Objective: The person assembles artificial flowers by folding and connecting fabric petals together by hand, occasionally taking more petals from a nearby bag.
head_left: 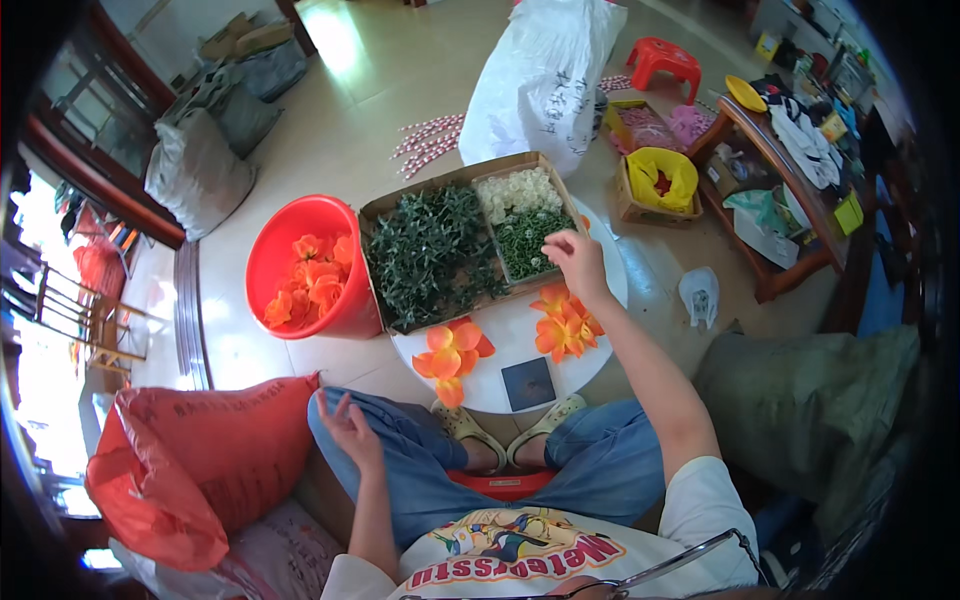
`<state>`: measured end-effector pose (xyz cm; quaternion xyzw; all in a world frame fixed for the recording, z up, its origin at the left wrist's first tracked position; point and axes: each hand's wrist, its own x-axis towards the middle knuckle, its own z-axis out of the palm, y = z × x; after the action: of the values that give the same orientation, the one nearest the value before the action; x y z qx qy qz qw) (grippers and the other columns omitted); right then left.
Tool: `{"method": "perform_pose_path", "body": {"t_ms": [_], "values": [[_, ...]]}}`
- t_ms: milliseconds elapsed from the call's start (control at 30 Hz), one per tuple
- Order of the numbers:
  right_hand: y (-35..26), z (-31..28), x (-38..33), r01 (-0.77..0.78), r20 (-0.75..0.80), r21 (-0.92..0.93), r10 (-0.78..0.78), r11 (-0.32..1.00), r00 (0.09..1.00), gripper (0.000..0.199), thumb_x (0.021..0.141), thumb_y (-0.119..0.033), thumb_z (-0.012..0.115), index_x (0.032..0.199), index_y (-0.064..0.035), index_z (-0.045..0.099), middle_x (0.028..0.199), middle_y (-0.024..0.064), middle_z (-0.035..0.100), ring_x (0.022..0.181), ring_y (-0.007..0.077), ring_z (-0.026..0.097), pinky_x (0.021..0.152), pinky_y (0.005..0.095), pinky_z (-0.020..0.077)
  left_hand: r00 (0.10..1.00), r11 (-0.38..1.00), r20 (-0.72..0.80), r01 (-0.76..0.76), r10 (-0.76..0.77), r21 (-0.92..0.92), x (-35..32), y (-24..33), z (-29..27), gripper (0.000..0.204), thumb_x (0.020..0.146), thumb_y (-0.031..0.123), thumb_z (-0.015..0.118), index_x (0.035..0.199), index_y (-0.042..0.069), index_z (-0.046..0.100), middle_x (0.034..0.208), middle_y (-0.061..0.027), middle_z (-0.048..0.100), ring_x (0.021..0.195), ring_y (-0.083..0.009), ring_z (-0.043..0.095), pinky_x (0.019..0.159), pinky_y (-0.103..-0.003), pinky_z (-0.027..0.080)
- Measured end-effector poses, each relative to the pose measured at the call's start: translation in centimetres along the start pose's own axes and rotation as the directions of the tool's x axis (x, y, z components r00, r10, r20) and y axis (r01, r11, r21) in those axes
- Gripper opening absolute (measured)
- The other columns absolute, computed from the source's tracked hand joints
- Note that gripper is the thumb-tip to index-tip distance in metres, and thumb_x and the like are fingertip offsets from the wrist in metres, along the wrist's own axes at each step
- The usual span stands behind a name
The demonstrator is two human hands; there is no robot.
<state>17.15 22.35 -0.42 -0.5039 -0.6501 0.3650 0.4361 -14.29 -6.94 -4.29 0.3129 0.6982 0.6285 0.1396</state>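
Observation:
My right hand (577, 262) reaches over a shallow cardboard box (375, 212), its fingers pinched together at the edge of a section of small green plastic pieces (527, 240); whatever is between the fingertips is too small to make out. White pieces (520, 193) fill the section behind, and dark green artificial leaves (425, 250) the large left one. Two clusters of orange artificial petals, a left cluster (450, 355) and a right cluster (566, 325), lie on a round white table (470, 390) beside a dark square pad (528, 384). Above my left knee, my left hand (350, 430) is open, fingers apart and holding nothing.
A red bucket (300, 215) of orange flowers stands left of the box. A red sack (215, 450) lies at my left, a grey-green sack (810, 400) at my right. Behind the table are a large white bag (535, 80), a yellow-lined box (662, 180) and a red stool (665, 62).

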Motion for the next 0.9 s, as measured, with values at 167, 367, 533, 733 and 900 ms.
{"method": "perform_pose_path", "body": {"t_ms": [167,367,533,733,900], "values": [[-4.2,-1.0,-10.9,-0.290,0.376,0.381,0.140,0.878,0.916,0.007,0.079,-0.003,0.067,0.083,0.0011,0.064,0.070,0.0035,0.063,0.063,0.0064,0.055,0.058,0.0228,0.0458,0.975,0.846,-0.064,-0.151,0.213,0.511,-0.8,4.3,-6.9,0.051,0.088,0.001,0.050,0.136,-0.001,0.034,0.141,-0.0166,0.034,0.120,-0.0295,0.045,0.097,-0.040,0.038],[-4.1,-1.3,-15.2,-0.039,0.460,0.214,-0.066,0.976,0.885,0.010,0.077,-0.007,0.071,0.080,-0.0009,0.063,0.075,0.0064,0.062,0.065,0.0134,0.058,0.062,0.0265,0.0469,0.988,0.717,-0.039,-0.084,0.153,0.692,-5.5,3.6,-11.1,0.046,0.090,0.006,0.049,0.133,-0.002,0.038,0.143,-0.0170,0.030,0.123,-0.0321,0.042,0.098,-0.041,0.038],[-4.1,-1.7,-15.6,0.022,0.446,0.228,-0.125,0.973,0.886,0.012,0.077,-0.007,0.071,0.079,-0.0008,0.062,0.074,0.0063,0.061,0.065,0.0138,0.058,0.061,0.0268,0.0467,0.994,0.815,-0.089,0.000,0.063,0.579,-7.1,3.6,-11.1,0.045,0.093,0.008,0.047,0.136,0.000,0.035,0.142,-0.0157,0.030,0.109,-0.0266,0.052,0.089,-0.034,0.045],[-3.9,-1.9,-15.7,0.156,0.391,0.204,-0.227,0.966,0.892,0.015,0.074,-0.006,0.073,0.077,-0.0009,0.060,0.072,0.0075,0.060,0.062,0.0171,0.057,0.058,0.0286,0.0455,0.995,0.842,-0.071,-0.018,0.067,0.538,-7.1,3.7,-10.8,0.045,0.093,0.008,0.047,0.136,0.000,0.034,0.142,-0.0155,0.030,0.108,-0.0255,0.053,0.088,-0.034,0.046],[-4.3,-1.4,-15.9,0.190,0.311,0.218,-0.253,0.957,0.916,0.017,0.072,-0.007,0.074,0.076,-0.0008,0.059,0.071,0.0077,0.059,0.062,0.0183,0.057,0.057,0.0291,0.0449,0.995,0.841,-0.077,-0.016,0.069,0.540,-6.8,3.4,-10.9,0.045,0.093,0.007,0.046,0.136,0.000,0.035,0.141,-0.0159,0.031,0.106,-0.0252,0.054,0.087,-0.034,0.046]]}}
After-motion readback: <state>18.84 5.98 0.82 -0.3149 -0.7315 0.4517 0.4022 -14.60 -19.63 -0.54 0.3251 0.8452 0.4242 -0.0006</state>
